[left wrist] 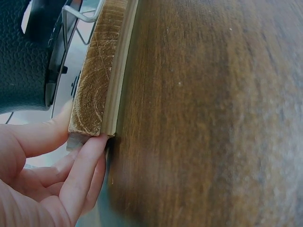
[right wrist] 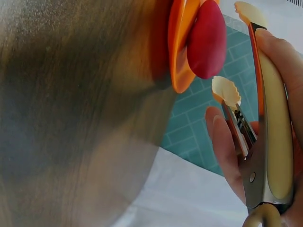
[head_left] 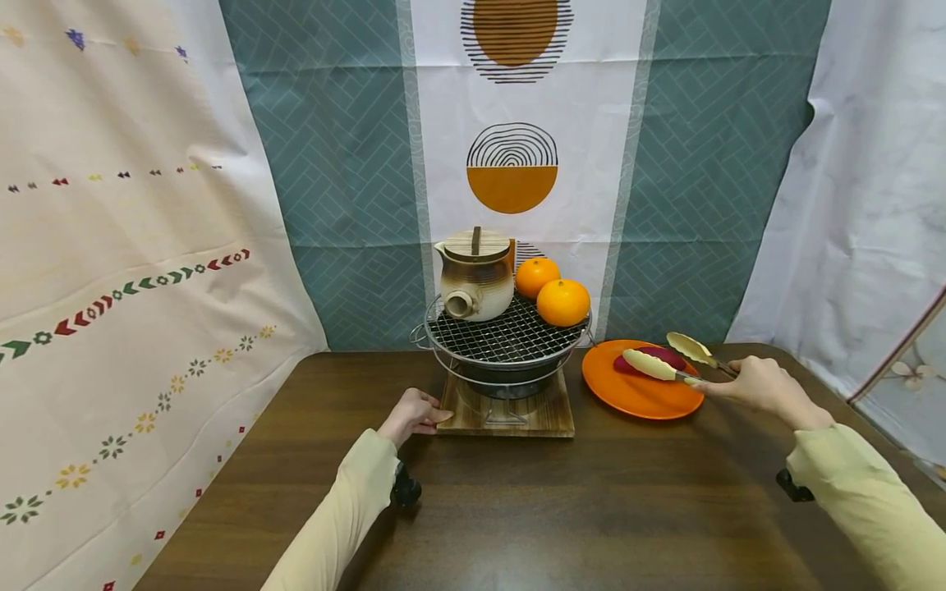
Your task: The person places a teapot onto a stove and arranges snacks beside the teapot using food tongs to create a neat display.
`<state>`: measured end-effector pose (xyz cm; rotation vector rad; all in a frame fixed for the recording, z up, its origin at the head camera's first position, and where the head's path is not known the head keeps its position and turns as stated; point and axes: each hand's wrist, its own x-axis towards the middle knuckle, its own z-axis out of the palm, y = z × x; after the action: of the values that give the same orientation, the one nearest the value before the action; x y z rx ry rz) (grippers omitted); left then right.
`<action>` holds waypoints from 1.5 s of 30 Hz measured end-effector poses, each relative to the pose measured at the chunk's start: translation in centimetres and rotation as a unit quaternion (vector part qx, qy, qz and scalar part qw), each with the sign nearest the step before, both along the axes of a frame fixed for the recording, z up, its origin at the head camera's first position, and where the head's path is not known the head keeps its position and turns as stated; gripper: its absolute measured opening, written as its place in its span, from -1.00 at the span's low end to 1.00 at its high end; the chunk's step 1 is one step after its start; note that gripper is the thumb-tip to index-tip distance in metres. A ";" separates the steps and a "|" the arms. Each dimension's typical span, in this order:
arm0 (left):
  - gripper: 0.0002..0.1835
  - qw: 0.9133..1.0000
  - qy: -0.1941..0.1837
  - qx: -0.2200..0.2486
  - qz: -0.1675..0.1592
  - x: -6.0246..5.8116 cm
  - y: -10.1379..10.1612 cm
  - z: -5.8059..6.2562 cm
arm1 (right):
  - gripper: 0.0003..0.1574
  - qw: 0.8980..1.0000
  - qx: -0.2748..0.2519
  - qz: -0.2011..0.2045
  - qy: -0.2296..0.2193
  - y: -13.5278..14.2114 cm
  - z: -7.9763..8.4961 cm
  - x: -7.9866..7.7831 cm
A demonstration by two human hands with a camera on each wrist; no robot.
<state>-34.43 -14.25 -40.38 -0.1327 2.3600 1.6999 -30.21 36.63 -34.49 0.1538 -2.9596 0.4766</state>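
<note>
My left hand (head_left: 412, 414) pinches the near left corner of a square wooden board (head_left: 547, 420), thumb on top and fingers at its underside in the left wrist view. On that board stands a round tabletop grill with a wire mesh (head_left: 495, 341). My right hand (head_left: 772, 390) holds cream-tipped tongs (head_left: 650, 364) by the handles, their two arms spread apart. The tips hover over an orange plate (head_left: 643, 404). A crimson oval sweet potato (right wrist: 207, 42) lies on this plate, partly hidden behind a tong tip in the head view.
On the mesh are a clay teapot (head_left: 476, 283) with a side handle and lid, and two oranges, the nearer orange (head_left: 564, 304) at the right rim. A patterned curtain (head_left: 347, 164) hangs behind the brown table (head_left: 517, 509). Cloth also hangs along both sides.
</note>
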 end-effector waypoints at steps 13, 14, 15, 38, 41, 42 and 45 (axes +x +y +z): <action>-0.58 1.000 0.001 0.000 0.002 0.0 -0.2 0.1 | -0.29 1.000 -0.003 0.001 0.006 -0.1 -0.7 -0.1; -0.58 1.000 0.001 0.000 0.002 0.0 -0.2 0.1 | -0.30 1.000 -0.003 0.001 0.004 -0.1 -0.7 -0.1; -0.58 1.000 0.000 -0.002 0.003 0.1 -0.2 0.2 | -0.30 1.000 -0.003 0.001 0.001 -0.1 -0.7 -0.1; -0.55 1.000 0.002 0.016 -0.005 0.1 -0.1 -0.1 | -0.29 1.000 0.000 0.013 -0.008 -0.1 -1.2 -0.1; -0.55 1.000 0.001 0.015 -0.004 0.0 -0.1 -0.1 | -0.29 1.000 0.002 0.013 -0.005 -0.1 -1.3 -0.1; -0.56 1.000 0.002 0.013 -0.004 0.0 -0.1 -0.2 | -0.29 1.000 0.003 0.013 -0.003 -0.1 -1.3 -0.1; -0.56 1.000 0.002 0.011 -0.003 -0.1 -0.1 -0.2 | -0.30 1.000 0.004 0.014 -0.001 0.0 -1.4 -0.2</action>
<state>-34.53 -14.32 -40.59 -0.1184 2.3419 1.7251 -30.39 36.61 -35.87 0.1958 -2.9657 0.4687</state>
